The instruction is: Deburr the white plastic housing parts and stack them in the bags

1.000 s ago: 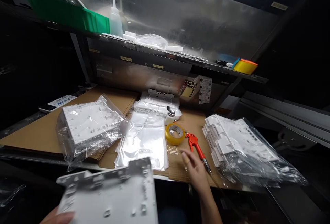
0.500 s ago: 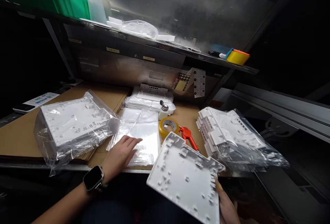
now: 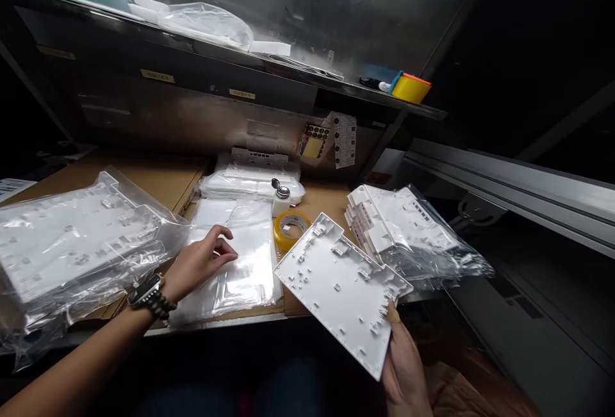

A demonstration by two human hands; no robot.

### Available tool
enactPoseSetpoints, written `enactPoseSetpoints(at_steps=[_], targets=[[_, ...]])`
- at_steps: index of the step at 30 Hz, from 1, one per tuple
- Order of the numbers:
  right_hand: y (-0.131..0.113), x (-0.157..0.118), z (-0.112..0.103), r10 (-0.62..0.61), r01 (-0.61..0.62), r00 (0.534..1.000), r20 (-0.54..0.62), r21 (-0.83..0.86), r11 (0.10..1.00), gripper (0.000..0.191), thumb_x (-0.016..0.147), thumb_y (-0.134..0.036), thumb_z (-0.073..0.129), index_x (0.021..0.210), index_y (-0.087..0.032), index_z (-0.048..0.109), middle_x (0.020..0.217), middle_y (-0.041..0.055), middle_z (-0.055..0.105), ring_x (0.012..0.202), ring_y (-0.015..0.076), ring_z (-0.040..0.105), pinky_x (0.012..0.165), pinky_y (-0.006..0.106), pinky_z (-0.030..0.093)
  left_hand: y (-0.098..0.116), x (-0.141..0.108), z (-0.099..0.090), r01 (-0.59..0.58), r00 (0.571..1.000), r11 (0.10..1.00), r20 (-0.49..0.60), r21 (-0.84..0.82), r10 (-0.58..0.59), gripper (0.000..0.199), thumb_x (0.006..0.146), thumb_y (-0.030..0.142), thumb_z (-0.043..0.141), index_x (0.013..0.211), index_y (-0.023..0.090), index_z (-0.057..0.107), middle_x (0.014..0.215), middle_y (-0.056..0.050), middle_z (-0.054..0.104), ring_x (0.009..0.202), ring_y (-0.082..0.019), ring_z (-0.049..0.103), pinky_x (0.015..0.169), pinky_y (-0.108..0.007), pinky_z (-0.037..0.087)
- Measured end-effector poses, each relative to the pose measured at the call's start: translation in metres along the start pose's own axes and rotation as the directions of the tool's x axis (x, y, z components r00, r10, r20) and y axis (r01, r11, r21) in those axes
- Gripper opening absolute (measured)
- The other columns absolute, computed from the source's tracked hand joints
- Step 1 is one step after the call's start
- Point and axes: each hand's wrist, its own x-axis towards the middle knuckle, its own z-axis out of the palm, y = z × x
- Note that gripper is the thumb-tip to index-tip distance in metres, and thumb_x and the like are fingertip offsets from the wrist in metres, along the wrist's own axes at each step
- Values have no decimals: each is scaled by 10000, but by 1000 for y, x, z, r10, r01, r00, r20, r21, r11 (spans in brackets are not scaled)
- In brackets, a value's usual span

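Note:
My right hand grips a white plastic housing panel by its lower right edge, thumb on the upper face. The panel is tilted, its studded inner side facing me, out over the table's front edge. My left hand, with a watch at the wrist, hovers over or just touches a stack of clear plastic bags. Its fingers are bent, with a gap between thumb and forefinger and nothing visible in it. Left of that hand lies a bagged stack of white panels.
A roll of yellow tape and a small pump bottle stand beyond the panel. More bagged housings lie on the right. Wrapped white parts sit at the back, beneath a metal shelf holding a yellow roll.
The view has shifted to the right and closer. My right hand has raised the panel slightly, now covering the red tool. My left hand's fingers have curled from a flatter pose.

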Motion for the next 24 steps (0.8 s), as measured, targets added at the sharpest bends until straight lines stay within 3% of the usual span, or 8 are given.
enactPoseSetpoints(at_steps=[4,7,12,17,21,24], targets=[[3,1,-7,30,-29,997,68,-6,1000,527,837,-490,777,1259,-188,687,1118,91,795,1109,296,729,983,465,576,11,7,7,44,989,968,145,-246,-8,388,874,496,698,1036,266,431,842,-10,749,778,-233,700,722,-390,557],[20,1,-4,136,-113,967,217,-112,987,511,795,-528,806,1166,-185,731,1023,99,803,1013,300,752,911,462,594,14,5,24,32,990,935,139,-352,18,345,879,470,688,1004,251,453,893,-17,695,865,-213,681,798,-393,565],[61,-2,30,289,-127,839,461,-350,928,487,770,-556,823,1054,-163,778,898,105,791,905,291,752,858,430,576,19,-3,45,0,999,916,48,-401,21,288,921,415,671,1022,261,449,925,16,580,902,-184,639,872,-407,550],[84,-1,75,337,-66,697,633,-411,909,628,803,-605,766,1291,-215,707,1071,95,779,1033,304,709,969,462,496,25,-12,44,-48,992,911,88,-410,92,362,871,364,762,1022,269,446,923,43,527,788,-155,629,742,-345,538],[91,4,95,349,-25,645,680,-437,899,637,780,-595,795,1294,-228,707,1136,89,764,1099,287,675,1039,441,444,27,-18,40,-103,984,910,93,-402,152,295,904,337,725,1012,258,462,934,33,518,779,-142,605,739,-332,510],[95,8,102,393,-46,619,680,-468,883,569,805,-595,773,1219,-206,743,1035,79,781,1010,271,700,956,409,491,26,-20,41,-138,976,900,97,-413,194,213,945,330,662,981,246,470,926,20,517,764,-140,579,689,-311,473]])
